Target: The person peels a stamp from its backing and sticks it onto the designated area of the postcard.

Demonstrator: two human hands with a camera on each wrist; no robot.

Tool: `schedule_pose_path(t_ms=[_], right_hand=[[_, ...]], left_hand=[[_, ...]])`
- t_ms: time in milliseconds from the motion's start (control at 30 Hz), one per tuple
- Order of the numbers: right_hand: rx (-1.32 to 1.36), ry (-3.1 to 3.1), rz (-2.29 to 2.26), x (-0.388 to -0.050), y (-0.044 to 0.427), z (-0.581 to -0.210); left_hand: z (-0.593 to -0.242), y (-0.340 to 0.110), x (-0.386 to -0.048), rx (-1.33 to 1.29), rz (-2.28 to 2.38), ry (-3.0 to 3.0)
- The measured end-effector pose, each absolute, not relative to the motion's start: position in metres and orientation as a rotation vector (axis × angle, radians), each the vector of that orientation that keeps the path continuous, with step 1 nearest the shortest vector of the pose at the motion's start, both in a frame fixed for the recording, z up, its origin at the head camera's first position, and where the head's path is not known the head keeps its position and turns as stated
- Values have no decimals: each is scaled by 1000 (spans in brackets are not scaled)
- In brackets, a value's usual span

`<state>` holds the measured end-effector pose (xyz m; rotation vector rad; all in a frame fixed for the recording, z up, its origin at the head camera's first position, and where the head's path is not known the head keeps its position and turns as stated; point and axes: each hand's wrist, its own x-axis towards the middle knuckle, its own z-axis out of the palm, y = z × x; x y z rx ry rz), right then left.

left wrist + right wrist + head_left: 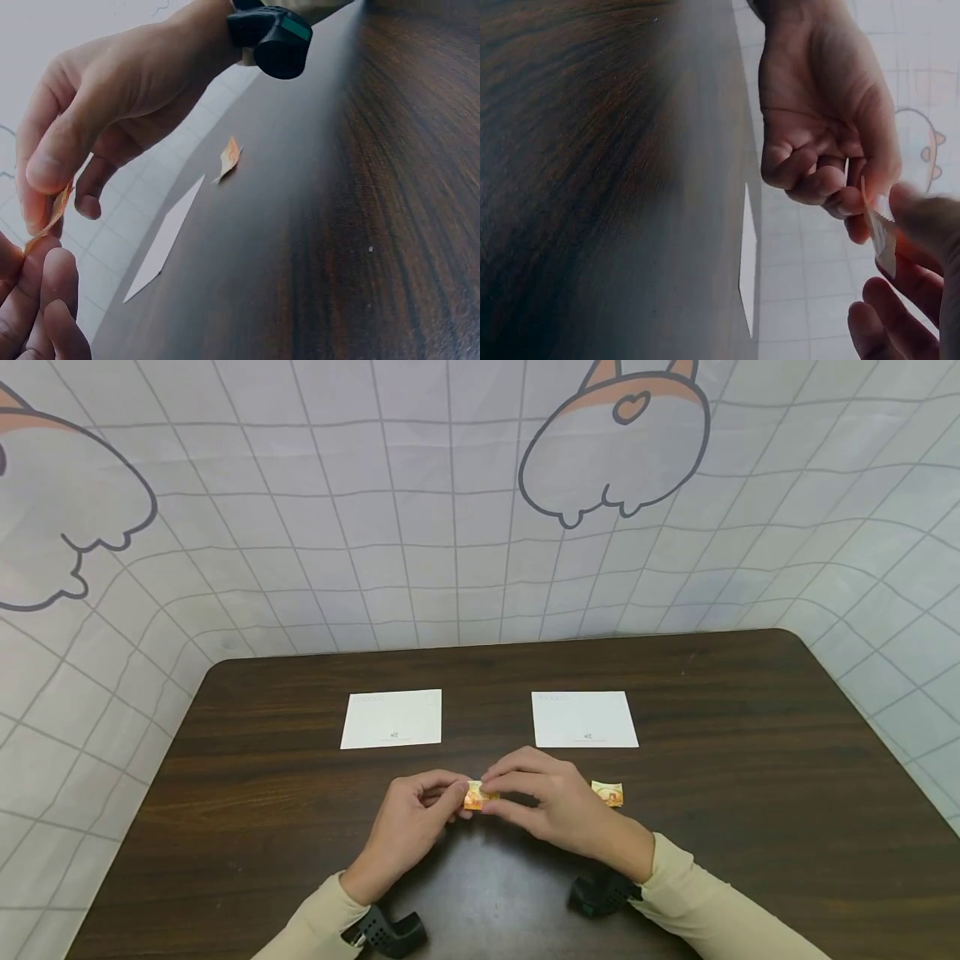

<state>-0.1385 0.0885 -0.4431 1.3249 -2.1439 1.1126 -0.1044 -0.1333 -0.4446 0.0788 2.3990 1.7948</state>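
A small orange-and-yellow stamp [474, 797] with a toothed edge is held between both hands above the table. My left hand [420, 818] pinches its left side between thumb and fingers. On its right side, my right hand [551, 802] pinches it too. In the right wrist view the stamp [882, 240] looks slightly bent, its pale back partly showing. A second stamp [609, 794] lies on the table just beyond my right hand; in the left wrist view this loose stamp [230, 156] appears curled.
Two white envelopes lie side by side farther back, a left envelope [393, 718] and a right envelope [585, 720]. They rest on a dark wood table [262, 793]. A white gridded curtain [412, 527] with cartoon animals surrounds the table's back and sides.
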Motion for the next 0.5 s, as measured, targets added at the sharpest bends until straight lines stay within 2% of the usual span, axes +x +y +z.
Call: schedule_pose_path(t_ms=[500], right_hand=[[1446,-1952,966,-147,92,-438]], left_hand=[[-436,-130,-106,-44,1868,2286]])
